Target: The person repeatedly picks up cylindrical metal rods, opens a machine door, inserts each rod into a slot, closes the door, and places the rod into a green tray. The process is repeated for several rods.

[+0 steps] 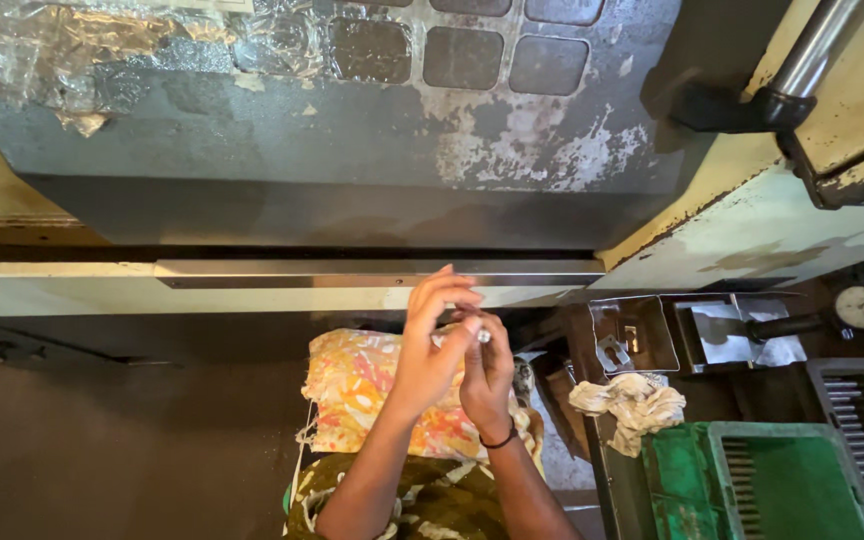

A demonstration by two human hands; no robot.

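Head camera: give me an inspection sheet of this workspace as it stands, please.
Surface: worn machine panel with flaking grey paint and a metal rail along its lower edge.
Job's things: small shiny metal piece pinched between the fingertips of both hands.
Clutter: crumpled white rag, green plastic crate, open metal tray, floral cloth under the hands.
Grippers: left hand and right hand raised together, both closed on the piece; a black band on the right wrist.
Cables: nothing seen.
Surroundings: dial gauge at far right, dark lever handle above it, dim floor at left.
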